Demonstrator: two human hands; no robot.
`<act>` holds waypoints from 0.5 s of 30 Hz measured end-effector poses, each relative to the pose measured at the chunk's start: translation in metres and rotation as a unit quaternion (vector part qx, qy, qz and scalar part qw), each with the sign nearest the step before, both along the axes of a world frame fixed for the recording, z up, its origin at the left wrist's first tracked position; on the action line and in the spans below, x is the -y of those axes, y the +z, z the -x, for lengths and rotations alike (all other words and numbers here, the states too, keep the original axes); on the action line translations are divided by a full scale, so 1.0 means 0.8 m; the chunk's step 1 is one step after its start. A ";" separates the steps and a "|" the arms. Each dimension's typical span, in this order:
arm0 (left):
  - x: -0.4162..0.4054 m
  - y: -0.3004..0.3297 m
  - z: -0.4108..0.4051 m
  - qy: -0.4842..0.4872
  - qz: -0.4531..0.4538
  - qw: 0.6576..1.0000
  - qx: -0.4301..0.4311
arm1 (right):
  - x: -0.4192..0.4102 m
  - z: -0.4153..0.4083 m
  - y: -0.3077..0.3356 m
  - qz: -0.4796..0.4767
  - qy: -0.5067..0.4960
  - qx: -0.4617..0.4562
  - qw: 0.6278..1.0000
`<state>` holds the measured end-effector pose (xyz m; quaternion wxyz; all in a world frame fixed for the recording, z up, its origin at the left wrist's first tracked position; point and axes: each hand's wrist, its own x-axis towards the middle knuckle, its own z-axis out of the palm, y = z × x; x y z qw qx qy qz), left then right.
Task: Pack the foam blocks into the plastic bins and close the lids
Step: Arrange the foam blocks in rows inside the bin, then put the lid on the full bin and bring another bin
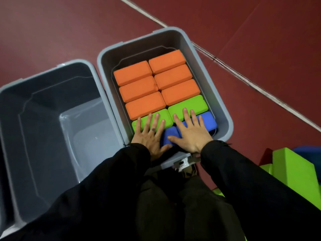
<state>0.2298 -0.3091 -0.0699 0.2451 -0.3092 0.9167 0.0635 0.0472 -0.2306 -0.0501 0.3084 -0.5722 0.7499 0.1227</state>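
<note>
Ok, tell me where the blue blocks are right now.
In the head view, the blue blocks lie in the near row of the right-hand bin, just behind the green blocks, under the flat right hand.

The right bin [222, 101] is floored edge to edge with blocks [152, 80]; both flat hands [189, 134] cover its near end. The left bin [43, 94] gapes open. Loose blocks [293, 167] crowd the near right.

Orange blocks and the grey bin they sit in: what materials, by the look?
Orange blocks: likely dense foam, matte; fine grainy skin, softly rounded edges, no glare. Bin: looks like moulded plastic, smooth semi-gloss; thin walls, rolled rim, soft sheen. The second bin beside it shows brighter highlights on its floor.
</note>
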 end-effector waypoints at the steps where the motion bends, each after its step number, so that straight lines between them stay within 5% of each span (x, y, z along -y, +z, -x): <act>1: -0.002 0.010 0.001 0.011 -0.015 1.000 -0.018 | 0.000 -0.002 0.009 0.022 -0.008 0.004 1.000; 7: -0.005 0.120 0.003 0.072 -0.087 0.986 -0.126 | -0.008 -0.011 0.113 0.077 -0.024 0.046 0.996; 15: -0.008 0.276 -0.082 0.203 -0.039 0.923 -0.325 | -0.007 -0.075 0.270 0.188 0.000 0.021 0.982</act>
